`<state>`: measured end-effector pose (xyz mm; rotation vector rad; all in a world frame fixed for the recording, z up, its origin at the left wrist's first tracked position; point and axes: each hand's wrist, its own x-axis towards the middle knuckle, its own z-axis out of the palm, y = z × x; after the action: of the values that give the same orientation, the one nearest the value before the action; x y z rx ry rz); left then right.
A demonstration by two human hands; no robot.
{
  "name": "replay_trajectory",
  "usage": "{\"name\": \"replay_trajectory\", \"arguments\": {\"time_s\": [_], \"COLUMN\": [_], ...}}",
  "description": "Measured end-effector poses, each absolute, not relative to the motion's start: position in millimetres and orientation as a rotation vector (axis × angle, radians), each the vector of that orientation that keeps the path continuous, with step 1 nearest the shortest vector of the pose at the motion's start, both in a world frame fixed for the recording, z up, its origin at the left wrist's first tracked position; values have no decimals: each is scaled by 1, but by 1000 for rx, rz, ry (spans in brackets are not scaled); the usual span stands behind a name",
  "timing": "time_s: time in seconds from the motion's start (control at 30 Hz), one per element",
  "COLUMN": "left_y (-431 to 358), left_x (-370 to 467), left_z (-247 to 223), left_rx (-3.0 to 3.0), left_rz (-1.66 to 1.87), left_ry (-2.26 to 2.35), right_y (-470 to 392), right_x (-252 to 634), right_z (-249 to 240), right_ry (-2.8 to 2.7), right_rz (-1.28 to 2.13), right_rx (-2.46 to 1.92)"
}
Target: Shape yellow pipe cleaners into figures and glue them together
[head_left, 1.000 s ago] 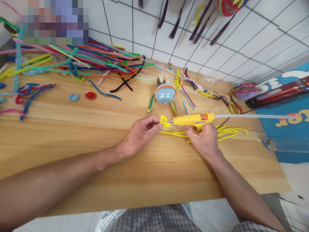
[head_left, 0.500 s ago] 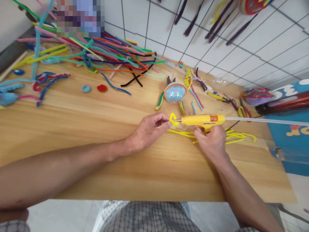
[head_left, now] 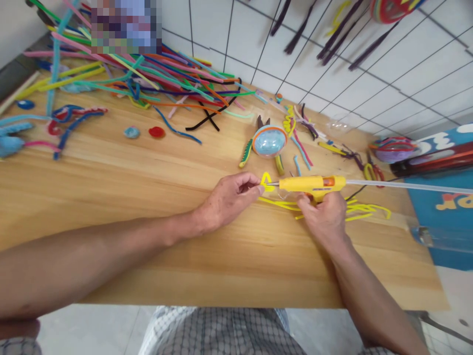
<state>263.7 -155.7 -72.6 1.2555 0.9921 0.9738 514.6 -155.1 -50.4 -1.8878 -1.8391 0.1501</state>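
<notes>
Between thumb and fingers, my left hand [head_left: 232,199] pinches a small bent yellow pipe cleaner [head_left: 266,179] above the wooden table. My right hand [head_left: 327,214] is wrapped round the handle of a yellow glue gun [head_left: 303,184], which points left. Its metal nozzle meets the bent yellow piece at my left fingertips, and a long clear glue stick [head_left: 399,185] comes out of its back. Under and beside the gun lie several yellow pipe cleaners [head_left: 364,209]. Just beyond stands a clear dome with a light blue and orange rim [head_left: 269,140], over pliers with green and yellow handles [head_left: 245,154].
A large heap of coloured pipe cleaners [head_left: 166,81] covers the back left. Red scissors [head_left: 377,173] with a yellow part lie at the right, near a purple and red bundle [head_left: 395,149]. A red disc [head_left: 156,132] and a blue one [head_left: 131,131] sit left of centre.
The view has shifted very slightly. Both hands, the yellow piece and the glue gun keep nearly the same positions relative to one another.
</notes>
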Motion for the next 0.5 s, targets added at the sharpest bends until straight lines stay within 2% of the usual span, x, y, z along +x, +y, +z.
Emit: {"name": "replay_trajectory", "arguments": {"time_s": [0.5], "left_y": [-155], "left_x": [264], "left_z": [-75], "left_rx": [1268], "left_rz": [982], "left_ry": [980], "right_y": [-156], "right_x": [517], "right_z": [-51], "right_ry": [-1886], "right_rz": [146], "right_rx": [-1837]}}
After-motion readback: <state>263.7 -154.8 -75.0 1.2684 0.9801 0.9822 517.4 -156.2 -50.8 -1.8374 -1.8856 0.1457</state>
